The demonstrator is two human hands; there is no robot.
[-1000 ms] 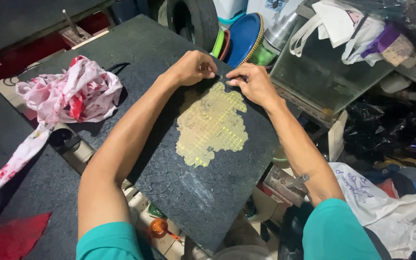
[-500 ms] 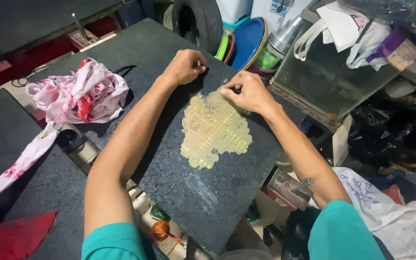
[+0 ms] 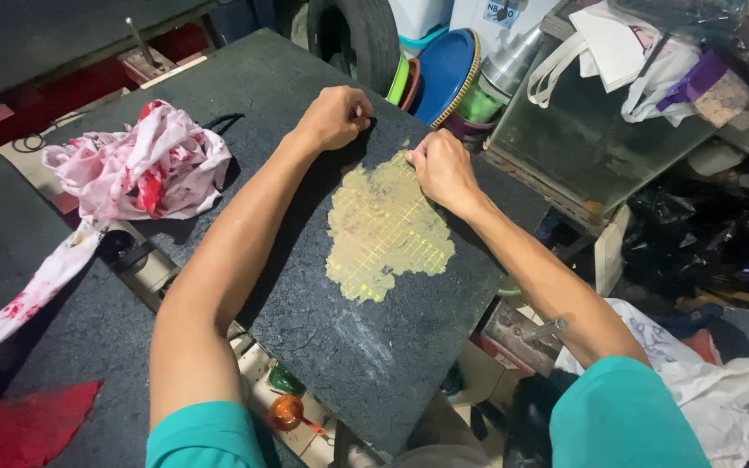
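Most open room is the near half of the dark stone slab (image 3: pixel 366 347), bare below the yellow gridded patch (image 3: pixel 385 232); the far left corner is open too; left side is crowded by a crumpled pink-and-red cloth (image 3: pixel 136 165) lying on the slab's left part; far edge is hemmed in by a tyre (image 3: pixel 357 39) and stacked coloured plates (image 3: pixel 439 74); right of the slab a glass tank (image 3: pixel 582 139) stands close, with bags piled further right; both forearms cross the middle, left hand (image 3: pixel 335 115) and right hand (image 3: pixel 442 169) near the far edge.
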